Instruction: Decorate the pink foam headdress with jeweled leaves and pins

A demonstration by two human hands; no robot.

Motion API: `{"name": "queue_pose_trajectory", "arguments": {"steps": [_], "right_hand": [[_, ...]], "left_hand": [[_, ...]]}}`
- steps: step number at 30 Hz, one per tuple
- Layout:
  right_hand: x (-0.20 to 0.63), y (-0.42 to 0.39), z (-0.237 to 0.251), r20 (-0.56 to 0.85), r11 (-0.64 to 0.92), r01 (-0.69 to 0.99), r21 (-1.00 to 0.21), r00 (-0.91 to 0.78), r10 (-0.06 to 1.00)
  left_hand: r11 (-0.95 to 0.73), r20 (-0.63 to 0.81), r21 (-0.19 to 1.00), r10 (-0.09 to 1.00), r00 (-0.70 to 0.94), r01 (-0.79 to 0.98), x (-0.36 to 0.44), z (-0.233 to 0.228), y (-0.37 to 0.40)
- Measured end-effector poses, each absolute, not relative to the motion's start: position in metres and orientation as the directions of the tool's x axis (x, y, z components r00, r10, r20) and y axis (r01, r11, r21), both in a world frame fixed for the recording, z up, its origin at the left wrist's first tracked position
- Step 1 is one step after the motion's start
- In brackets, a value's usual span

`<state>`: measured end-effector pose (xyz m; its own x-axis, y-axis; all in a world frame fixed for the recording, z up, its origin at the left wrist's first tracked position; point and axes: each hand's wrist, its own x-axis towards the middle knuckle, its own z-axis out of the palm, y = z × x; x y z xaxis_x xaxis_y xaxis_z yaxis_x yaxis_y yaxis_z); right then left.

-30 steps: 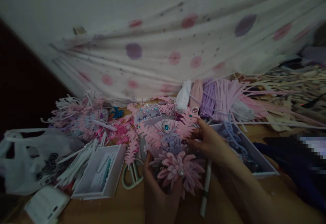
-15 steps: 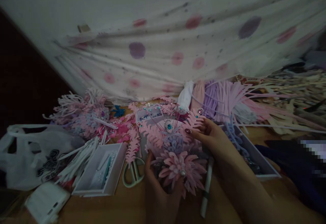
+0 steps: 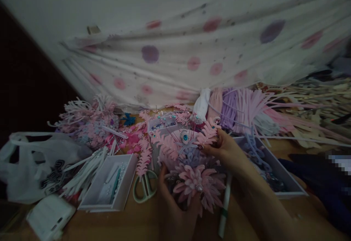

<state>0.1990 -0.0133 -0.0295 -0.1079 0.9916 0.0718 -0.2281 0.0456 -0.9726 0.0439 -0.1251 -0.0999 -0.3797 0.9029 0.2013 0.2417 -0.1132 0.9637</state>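
A pink and lilac ornament of pipe-cleaner flowers and fern-like leaves (image 3: 199,184) is held up over the table in front of me. A blue gem set in silver sits near its top, and thin stems with small beads rise behind it. My left hand (image 3: 178,206) is wrapped round the lower left of the ornament, beneath the big pink flower. At the upper right, the fingers of my right hand (image 3: 223,148) pinch a pink fern-like leaf (image 3: 207,135) on the ornament. Part of the ornament's underside is hidden by my left hand.
Green-handled scissors (image 3: 144,188) and a white tray with beads (image 3: 124,188) lie left. A plastic bag (image 3: 24,175) and white device (image 3: 51,215) stand further left. Right are a lilac box (image 3: 294,192) and a pale stick (image 3: 225,208). Pipe-cleaner bundles (image 3: 229,106) stand behind.
The whole view has shifted slightly. My right-hand fingers have moved a little along the pink leaf; both hands keep hold of the ornament.
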Motion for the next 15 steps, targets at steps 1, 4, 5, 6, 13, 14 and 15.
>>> {"name": "queue_pose_trajectory", "arguments": {"steps": [1,4,5,6,13,14,15], "right_hand": [[0.1993,-0.0131,-0.0294,0.069,0.041,-0.229,-0.973,-0.114,0.991],[0.2002,-0.0125,-0.0296,0.061,0.028,-0.232,-0.972,-0.138,0.989],[0.2005,-0.0123,-0.0299,0.057,0.021,-0.234,-0.972,-0.15,0.987],[0.2009,-0.0122,-0.0302,0.053,0.013,-0.237,-0.971,-0.162,0.985],[0.2064,-0.0108,-0.0347,0.047,0.003,-0.272,-0.962,-0.156,0.987],[0.2071,-0.0106,-0.0352,0.045,0.001,-0.274,-0.962,-0.155,0.987],[0.2076,-0.0104,-0.0355,0.044,0.0,-0.275,-0.961,-0.154,0.987]], "left_hand": [[-0.101,0.191,0.965,0.904,-0.383,0.243,0.0437,-0.0995,-0.1253],[-0.068,0.153,0.971,0.912,-0.38,0.229,0.0435,-0.0982,-0.1258],[-0.067,0.152,0.971,0.915,-0.375,0.229,0.0436,-0.0979,-0.1258],[-0.069,0.153,0.971,0.915,-0.373,0.23,0.0438,-0.0977,-0.1257],[-0.088,0.149,0.981,0.911,-0.385,0.17,0.0452,-0.0973,-0.1246],[-0.095,0.151,0.982,0.913,-0.378,0.163,0.0451,-0.0972,-0.1245],[-0.102,0.156,0.982,0.915,-0.372,0.16,0.0451,-0.0971,-0.1243]]}}
